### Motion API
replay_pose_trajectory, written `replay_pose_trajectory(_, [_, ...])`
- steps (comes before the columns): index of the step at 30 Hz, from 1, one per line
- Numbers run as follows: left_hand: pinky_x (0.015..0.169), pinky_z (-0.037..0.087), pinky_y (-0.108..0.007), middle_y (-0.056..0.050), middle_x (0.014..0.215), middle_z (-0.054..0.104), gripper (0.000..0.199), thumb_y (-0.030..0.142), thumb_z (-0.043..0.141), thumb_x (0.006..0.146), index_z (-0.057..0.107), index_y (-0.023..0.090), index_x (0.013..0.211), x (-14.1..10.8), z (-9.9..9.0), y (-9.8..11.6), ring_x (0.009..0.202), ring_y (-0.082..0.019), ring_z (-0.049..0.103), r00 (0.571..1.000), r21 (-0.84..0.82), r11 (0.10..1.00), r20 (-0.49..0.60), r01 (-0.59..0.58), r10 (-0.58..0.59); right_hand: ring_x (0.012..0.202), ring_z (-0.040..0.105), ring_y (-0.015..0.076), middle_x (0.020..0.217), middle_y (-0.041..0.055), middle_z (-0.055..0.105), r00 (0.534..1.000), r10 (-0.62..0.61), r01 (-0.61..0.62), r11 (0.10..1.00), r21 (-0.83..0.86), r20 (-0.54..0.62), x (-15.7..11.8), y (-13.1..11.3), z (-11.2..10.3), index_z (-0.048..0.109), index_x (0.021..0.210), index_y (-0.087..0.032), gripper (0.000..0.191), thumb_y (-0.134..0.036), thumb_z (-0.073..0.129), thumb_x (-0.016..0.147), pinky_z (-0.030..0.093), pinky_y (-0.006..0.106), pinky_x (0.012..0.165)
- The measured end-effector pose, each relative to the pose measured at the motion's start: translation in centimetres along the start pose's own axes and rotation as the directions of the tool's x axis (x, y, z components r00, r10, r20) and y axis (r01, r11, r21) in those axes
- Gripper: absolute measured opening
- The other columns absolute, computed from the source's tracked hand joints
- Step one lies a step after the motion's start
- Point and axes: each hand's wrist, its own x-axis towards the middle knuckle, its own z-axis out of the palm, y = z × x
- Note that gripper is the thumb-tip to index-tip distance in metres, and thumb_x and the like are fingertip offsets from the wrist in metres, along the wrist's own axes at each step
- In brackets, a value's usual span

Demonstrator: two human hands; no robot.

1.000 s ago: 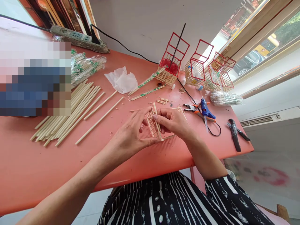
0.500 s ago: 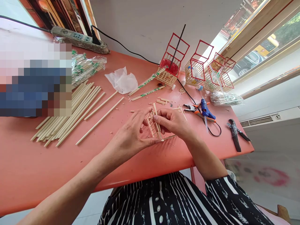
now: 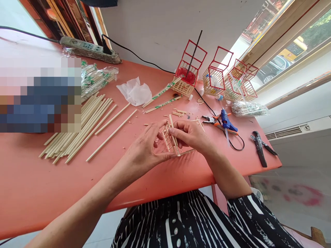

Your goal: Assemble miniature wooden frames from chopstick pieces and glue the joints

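Near the table's front edge, a small frame of pale wooden sticks [image 3: 167,138] stands between my hands. My left hand [image 3: 147,144] spans its near side, thumb at the lower corner and fingers at the upper end. A short wooden stick [image 3: 171,121] is pinched between the thumb and fingers of my right hand [image 3: 190,135], lying along the frame's edge. Part of the frame is hidden behind my right hand. Beyond my right hand lie a blue glue gun [image 3: 226,121] and pliers with orange handles [image 3: 210,119].
Long wooden sticks [image 3: 77,132] lie in a pile at left, beside a blurred-out person [image 3: 38,100]. Stick-built baskets with red frames [image 3: 192,65] stand at the back. A power strip [image 3: 88,48], a crumpled white sheet [image 3: 134,91] and black-handled cutters [image 3: 259,148] are also on the table [image 3: 124,189].
The view has shifted slightly. My hands keep almost the same hold on the frame and the stick.
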Motion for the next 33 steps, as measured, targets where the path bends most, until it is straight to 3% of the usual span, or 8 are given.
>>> replay_pose_trajectory(6, [0.079,0.061,-0.039,-0.011,0.141,0.066,0.085,0.052,0.087,0.075,0.054,0.029,0.15,0.0,-0.1,-0.3,0.1,-0.024,0.069,0.999,-0.032,0.999,0.002,0.033,-0.033,0.053,0.052,0.0074,0.065,-0.0035,0.062,0.997,-0.062,0.062,0.998,-0.007,-0.043,-0.3,-0.5,-0.9,0.058,0.08,-0.019,0.047,-0.062,0.074,0.09,0.037,0.02,0.05])
replay_pose_trajectory(10, [0.078,0.061,-0.036,-0.011,0.148,0.063,0.068,0.049,0.079,0.084,0.06,0.028,0.145,0.2,-0.1,-0.8,0.1,-0.021,0.069,0.999,-0.123,0.992,-0.025,0.04,-0.044,0.057,0.049,0.0072,0.068,-0.0027,0.061,0.996,-0.067,0.068,0.998,0.011,-0.063,-0.5,-0.7,-1.8,0.059,0.079,-0.018,0.05,-0.064,0.075,0.089,0.034,0.02,0.051])
replay_pose_trajectory(16, [0.077,0.058,-0.031,-0.007,0.112,0.076,0.038,0.044,0.077,0.085,0.077,0.022,0.116,0.9,-0.8,0.0,0.088,-0.017,0.066,0.967,-0.216,0.976,-0.243,0.027,-0.08,0.057,0.041,0.0077,0.066,-0.0047,0.053,0.99,-0.137,0.137,0.99,-0.015,-0.019,-0.6,-0.9,-2.1,0.061,0.078,-0.018,0.047,-0.061,0.077,0.088,0.029,0.021,0.05])
replay_pose_trajectory(20, [0.065,0.053,-0.028,-0.002,0.078,0.072,0.038,0.044,0.083,0.082,0.08,0.019,0.11,1.3,-0.9,1.1,0.069,-0.015,0.062,0.973,-0.426,0.901,-0.166,0.077,-0.161,0.059,0.04,0.0088,0.064,-0.0054,0.05,0.978,-0.208,0.203,0.969,-0.141,-0.02,-0.6,-0.9,-1.0,0.061,0.075,-0.018,0.05,-0.063,0.08,0.085,0.03,0.023,0.053])
replay_pose_trajectory(26, [0.057,0.048,-0.026,-0.001,0.066,0.067,0.026,0.038,0.088,0.076,0.073,0.017,0.081,1.6,-0.7,1.7,0.059,-0.012,0.057,0.977,-0.535,0.842,-0.134,0.07,-0.166,0.065,0.042,0.0102,0.067,-0.004,0.05,0.948,-0.317,0.302,0.903,-0.306,-0.001,-0.9,-0.5,0.5,0.071,0.079,-0.016,0.048,-0.061,0.069,0.096,0.032,0.024,0.06])
replay_pose_trajectory(30, [0.056,0.046,-0.022,0.0,0.071,0.069,0.034,0.044,0.091,0.074,0.07,0.018,0.083,1.5,-1.9,1.5,0.06,-0.011,0.059,0.964,-0.582,0.81,-0.16,0.08,-0.21,0.073,0.056,0.0125,0.079,0.0004,0.066,0.92,-0.371,0.296,0.869,-0.397,-0.124,-0.3,-0.4,-2.3,0.079,0.096,-0.017,0.041,-0.054,0.061,0.101,0.039,0.024,0.067])
replay_pose_trajectory(33, [0.051,0.043,-0.022,-0.003,0.077,0.073,0.044,0.053,0.091,0.071,0.066,0.018,0.082,1.5,-3.2,0.7,0.057,-0.01,0.057,0.959,-0.538,0.83,-0.132,0.145,-0.253,0.074,0.06,0.0139,0.08,0.0029,0.071,0.887,-0.377,0.135,0.765,-0.63,-0.267,0.7,-0.5,-6.0,0.08,0.094,-0.015,0.034,-0.04,0.058,0.102,0.038,0.025,0.07])
